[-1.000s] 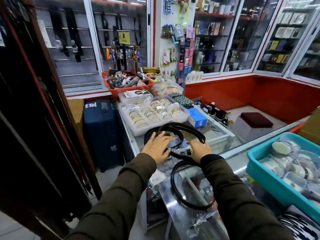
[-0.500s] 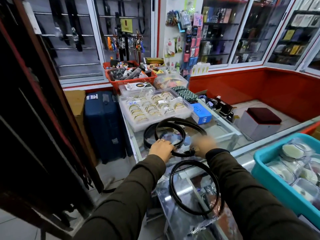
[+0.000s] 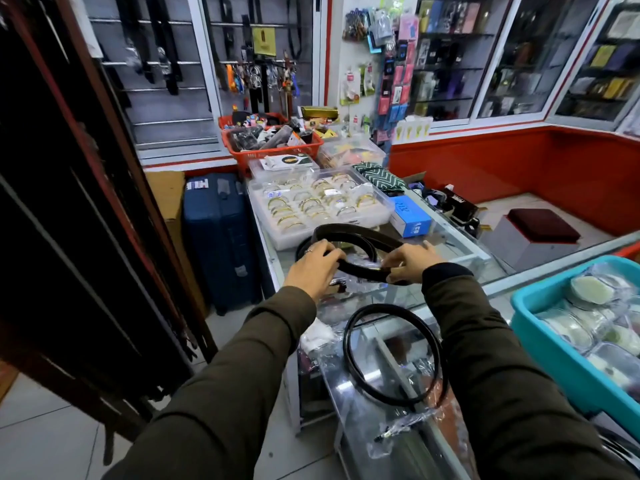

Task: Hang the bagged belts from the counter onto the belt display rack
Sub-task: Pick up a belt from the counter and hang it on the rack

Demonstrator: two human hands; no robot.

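A coiled black belt in a clear plastic bag is lifted a little above the glass counter. My left hand grips its left side and my right hand grips its right side. A second bagged black belt, looped in a ring, lies on the counter nearer to me, between my sleeves. The belt display rack stands at the left, tall and dark, with many belts hanging down it. More belts hang on the slat wall behind.
A clear tray of gold bangles and a blue box sit just beyond the held belt. A red basket stands further back. A teal bin is at my right. A blue suitcase stands on the floor beside the counter.
Both hands closed on the far bagged belt and raised it off the glass; my right hand shifted to the coil's right side. The view came closer.
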